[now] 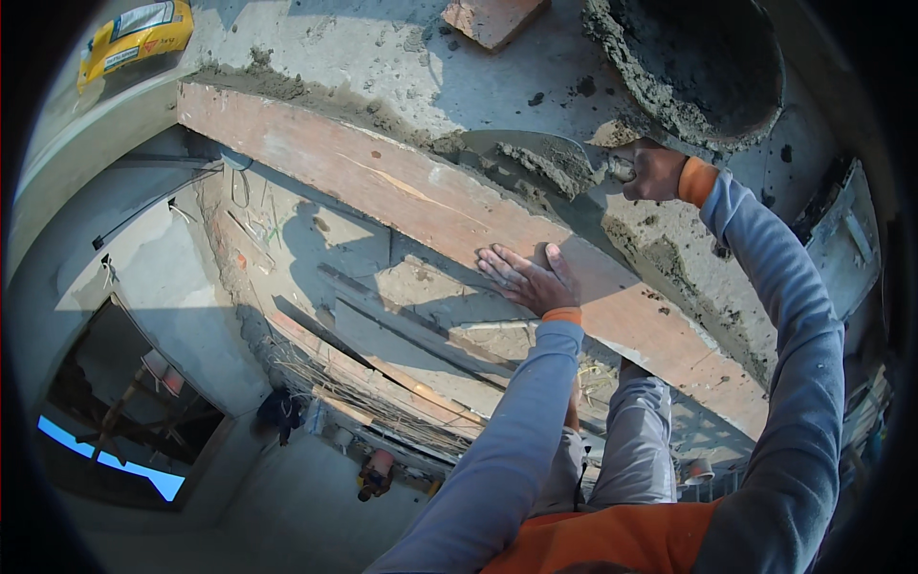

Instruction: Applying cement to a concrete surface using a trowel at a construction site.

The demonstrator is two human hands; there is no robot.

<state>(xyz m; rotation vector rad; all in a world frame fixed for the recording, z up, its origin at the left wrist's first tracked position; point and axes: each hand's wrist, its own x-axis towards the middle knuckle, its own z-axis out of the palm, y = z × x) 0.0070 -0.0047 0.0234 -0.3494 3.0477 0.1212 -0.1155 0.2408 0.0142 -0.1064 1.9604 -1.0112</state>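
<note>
My left hand (532,280) lies with its fingers stretched out on the face of a long reddish-brown wooden board (411,206). The board runs slantwise from the upper left to the lower right, along the edge of a concrete surface (382,72). My right hand (658,172) is closed round the handle of a trowel (559,151). Grey wet mortar (547,169) sits on its blade, which is just beyond the board's upper edge. More mortar (316,99) lies in a rough strip along that edge. Close to my right hand stands a mortar-crusted bucket (703,72).
A brick piece (492,19) lies at the top. At the upper left is a yellow bag (139,43). A flat grey panel (846,239) leans at the right. Far below are planks (402,354), a bundle of thin sticks (373,383) and two people (376,475).
</note>
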